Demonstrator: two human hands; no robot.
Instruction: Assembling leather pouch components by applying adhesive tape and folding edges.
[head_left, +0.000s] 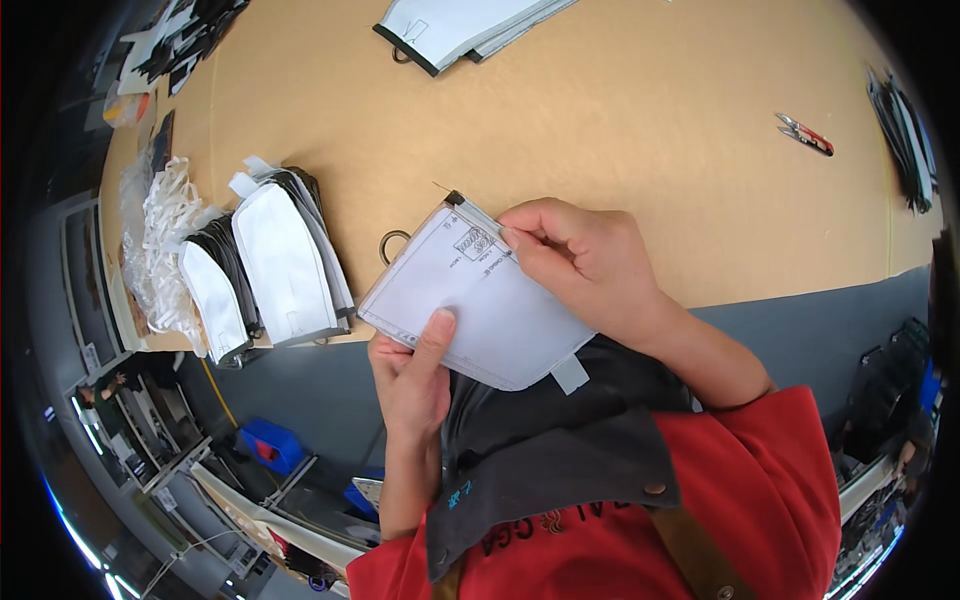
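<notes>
A flat white sewn panel [490, 310] is held between my hands at the table's near edge. It has printed lines, a dark upper corner, a ring [393, 246] at its left and a pale tab [571, 375] at the bottom right. My left hand [415, 385] grips its lower left edge, thumb on top and fingers underneath. At the upper right edge, my right hand [590, 265] pinches the panel between thumb and forefinger. A short thread end seems to stick out by the dark corner.
Two stacks of similar white panels [280, 265] [212, 290] lie left, beside bunched white strips [170, 240]. More panels [450, 30] rest at the far edge. Red-handled thread snips [806, 135] lie right, near a dark stack [900, 140]. A blue bin [272, 447] stands below.
</notes>
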